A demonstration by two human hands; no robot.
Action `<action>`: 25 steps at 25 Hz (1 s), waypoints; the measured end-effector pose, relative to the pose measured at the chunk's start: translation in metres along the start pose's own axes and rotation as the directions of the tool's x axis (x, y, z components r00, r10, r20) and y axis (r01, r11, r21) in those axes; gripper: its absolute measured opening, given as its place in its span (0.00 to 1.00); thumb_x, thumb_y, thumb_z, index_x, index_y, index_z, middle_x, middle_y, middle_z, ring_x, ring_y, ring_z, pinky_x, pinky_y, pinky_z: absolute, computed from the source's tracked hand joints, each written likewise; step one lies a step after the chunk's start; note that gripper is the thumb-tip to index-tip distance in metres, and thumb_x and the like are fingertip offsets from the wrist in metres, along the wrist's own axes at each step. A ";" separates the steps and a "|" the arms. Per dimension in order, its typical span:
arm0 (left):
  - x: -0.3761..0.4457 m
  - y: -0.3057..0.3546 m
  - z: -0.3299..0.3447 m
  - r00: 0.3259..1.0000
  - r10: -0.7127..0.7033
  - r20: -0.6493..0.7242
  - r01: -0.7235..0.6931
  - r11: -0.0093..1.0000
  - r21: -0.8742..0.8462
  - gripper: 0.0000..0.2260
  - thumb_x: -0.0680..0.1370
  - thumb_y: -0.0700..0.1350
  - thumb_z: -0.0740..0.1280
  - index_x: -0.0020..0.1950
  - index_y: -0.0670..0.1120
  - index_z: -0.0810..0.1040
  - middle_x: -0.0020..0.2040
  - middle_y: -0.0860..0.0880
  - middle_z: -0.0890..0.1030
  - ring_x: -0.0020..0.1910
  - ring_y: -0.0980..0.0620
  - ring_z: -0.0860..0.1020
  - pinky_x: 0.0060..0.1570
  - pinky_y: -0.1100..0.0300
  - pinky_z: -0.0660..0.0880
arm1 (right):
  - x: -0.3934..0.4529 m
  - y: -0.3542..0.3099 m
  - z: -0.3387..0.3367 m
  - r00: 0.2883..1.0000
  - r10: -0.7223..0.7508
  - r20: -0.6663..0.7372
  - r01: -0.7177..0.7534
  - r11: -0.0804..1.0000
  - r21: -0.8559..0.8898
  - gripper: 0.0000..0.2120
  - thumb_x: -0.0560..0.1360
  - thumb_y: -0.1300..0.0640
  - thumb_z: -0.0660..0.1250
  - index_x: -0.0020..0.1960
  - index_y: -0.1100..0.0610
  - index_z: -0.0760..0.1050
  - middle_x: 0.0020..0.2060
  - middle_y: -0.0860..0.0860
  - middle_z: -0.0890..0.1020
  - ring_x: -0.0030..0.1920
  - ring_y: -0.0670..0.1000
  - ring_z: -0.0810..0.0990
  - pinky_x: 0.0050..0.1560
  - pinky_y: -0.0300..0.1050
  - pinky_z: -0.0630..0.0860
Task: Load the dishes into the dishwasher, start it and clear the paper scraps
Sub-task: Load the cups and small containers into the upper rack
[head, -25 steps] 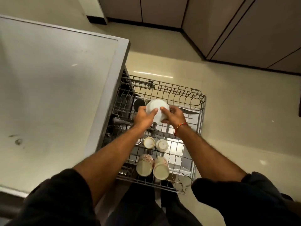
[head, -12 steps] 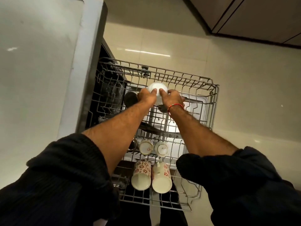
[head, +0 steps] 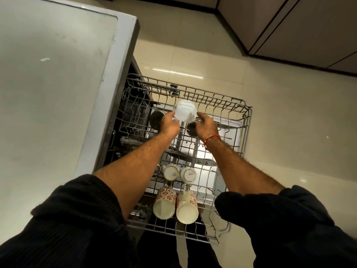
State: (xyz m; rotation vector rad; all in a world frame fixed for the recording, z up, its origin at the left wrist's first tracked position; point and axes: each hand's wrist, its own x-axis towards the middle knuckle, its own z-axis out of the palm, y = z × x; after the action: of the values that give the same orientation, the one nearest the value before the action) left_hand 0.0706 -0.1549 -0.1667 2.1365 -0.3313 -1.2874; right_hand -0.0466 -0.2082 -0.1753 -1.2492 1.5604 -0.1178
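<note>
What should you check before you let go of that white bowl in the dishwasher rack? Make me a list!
1. White bowl turned upside down: ok, its base faces up.
2. Both hands on the bowl: ok, the left hand and the right hand touch its sides.
3. Bowl resting on the rack: cannot tell, its rim is hidden.
4. Room beside it: not ok yet, two dark steel cups sit close under and next to the bowl.
5. Rack pulled out enough: ok, it stands well out of the dishwasher.
6. Flowered mugs out of the way: ok, they lie at the near end of the rack.
</note>
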 end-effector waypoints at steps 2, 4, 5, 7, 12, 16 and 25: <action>-0.031 -0.009 -0.009 0.998 0.045 -0.044 -0.044 0.998 0.033 0.20 0.84 0.38 0.59 0.74 0.51 0.70 0.69 0.47 0.74 0.52 0.52 0.80 0.46 0.58 0.81 | -0.030 0.001 -0.014 0.998 -0.054 0.015 0.053 0.997 0.059 0.20 0.79 0.66 0.61 0.70 0.54 0.73 0.67 0.54 0.77 0.64 0.55 0.77 0.64 0.55 0.76; -0.070 -0.017 -0.020 0.985 0.141 -0.095 -0.131 0.986 0.098 0.17 0.83 0.40 0.62 0.71 0.51 0.74 0.69 0.50 0.74 0.53 0.51 0.80 0.44 0.59 0.80 | -0.068 0.001 -0.026 0.991 -0.127 0.051 0.125 0.991 0.051 0.18 0.79 0.67 0.61 0.67 0.56 0.75 0.62 0.54 0.80 0.64 0.53 0.77 0.67 0.51 0.73; -0.090 -0.022 -0.026 0.972 0.204 -0.115 -0.190 0.974 0.122 0.16 0.82 0.40 0.64 0.69 0.50 0.75 0.69 0.50 0.74 0.55 0.50 0.80 0.47 0.58 0.80 | -0.087 0.001 -0.030 0.983 -0.167 0.078 0.163 0.985 0.054 0.16 0.79 0.67 0.61 0.64 0.58 0.77 0.59 0.55 0.81 0.62 0.53 0.79 0.67 0.51 0.74; -0.132 -0.036 -0.038 0.938 0.319 -0.136 -0.300 0.943 0.143 0.13 0.81 0.40 0.66 0.66 0.48 0.78 0.69 0.49 0.74 0.58 0.52 0.78 0.58 0.56 0.78 | -0.126 0.000 -0.036 0.957 -0.254 0.139 0.244 0.966 0.084 0.13 0.79 0.68 0.62 0.60 0.59 0.79 0.55 0.56 0.83 0.58 0.53 0.81 0.65 0.52 0.76; -0.222 -0.089 -0.069 0.876 0.415 -0.245 -0.396 0.910 0.124 0.13 0.80 0.40 0.67 0.64 0.48 0.80 0.69 0.49 0.73 0.66 0.53 0.75 0.65 0.59 0.73 | -0.207 -0.002 -0.026 0.849 -0.450 0.277 0.452 0.890 0.058 0.13 0.78 0.69 0.61 0.56 0.59 0.80 0.49 0.56 0.85 0.52 0.52 0.83 0.60 0.51 0.78; -0.288 -0.150 -0.097 0.811 0.371 -0.453 -0.381 0.922 0.073 0.13 0.79 0.37 0.68 0.63 0.45 0.80 0.65 0.46 0.76 0.64 0.49 0.77 0.65 0.50 0.76 | -0.269 0.006 0.014 0.704 -0.540 0.462 0.579 0.813 0.068 0.13 0.77 0.69 0.60 0.53 0.57 0.80 0.46 0.55 0.85 0.50 0.55 0.84 0.56 0.55 0.80; -0.430 -0.265 -0.177 0.575 0.196 -0.794 -0.337 0.941 -0.012 0.16 0.78 0.34 0.67 0.64 0.46 0.79 0.61 0.47 0.78 0.57 0.54 0.78 0.60 0.62 0.76 | -0.431 0.017 0.122 0.364 -0.501 0.785 0.670 0.727 0.153 0.13 0.78 0.68 0.61 0.53 0.53 0.79 0.46 0.54 0.86 0.40 0.44 0.82 0.40 0.37 0.77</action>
State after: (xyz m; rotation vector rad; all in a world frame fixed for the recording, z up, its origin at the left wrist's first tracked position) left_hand -0.0151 0.3338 0.0340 2.1662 -0.1454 -0.1040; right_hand -0.0226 0.1808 0.0459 -1.6716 0.2717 0.1355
